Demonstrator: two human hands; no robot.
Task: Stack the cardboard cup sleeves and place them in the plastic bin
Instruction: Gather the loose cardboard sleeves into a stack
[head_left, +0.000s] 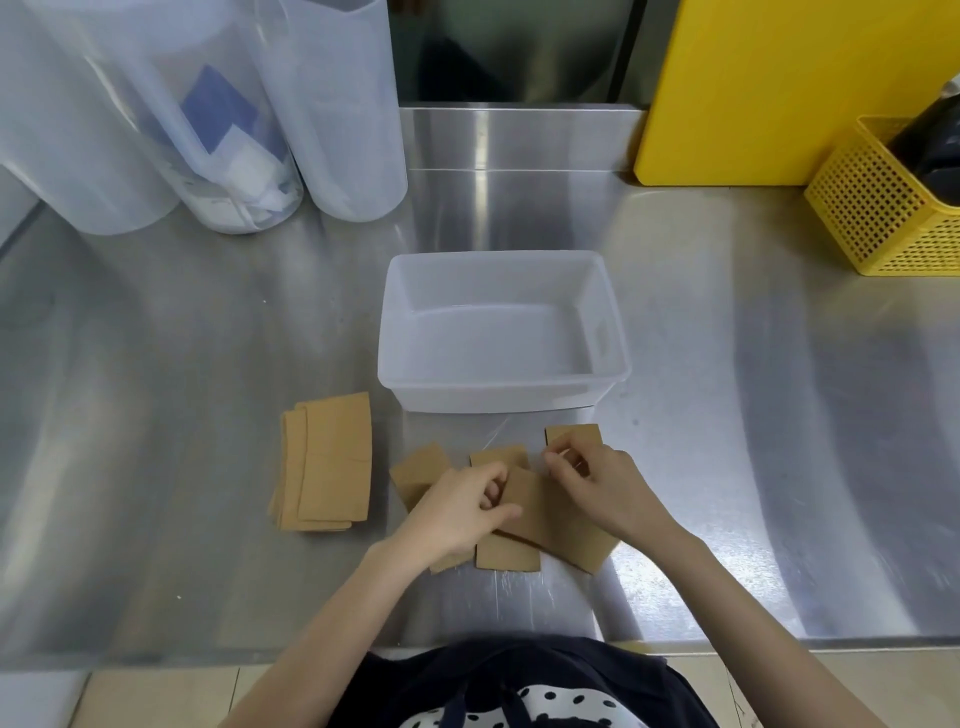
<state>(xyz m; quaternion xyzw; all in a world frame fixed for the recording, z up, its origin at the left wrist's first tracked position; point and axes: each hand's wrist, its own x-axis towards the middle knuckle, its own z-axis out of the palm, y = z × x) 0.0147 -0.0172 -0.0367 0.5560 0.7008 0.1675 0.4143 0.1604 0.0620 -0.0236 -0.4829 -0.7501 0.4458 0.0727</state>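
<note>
A: On the steel counter (727, 415), just in front of the plastic bin (397, 332), a loose cluster of cardboard sleeves (511, 553) is being gathered. The bin is seen to be empty.

B: And the hands?

A: The left hand (457, 506) is curled, with the edge of a sleeve (524, 491) pinched between thumb and fingers. The right hand (597, 486) is bent over the far right sleeve (574, 434), its fingertips closed on the upper edge.

B: So the stacking step is judged to be in hand, not the placing?

A: Yes. A squared stack (327, 462) is already laid to the left, well apart from the bin, while the sleeves under the hands are overlapped and fanned at odd angles.

B: What is called for next?

A: The fanned pieces would need to be drawn together and their edges aligned, probably joined with the left stack, before anything is lifted over the near wall of the bin.
</note>
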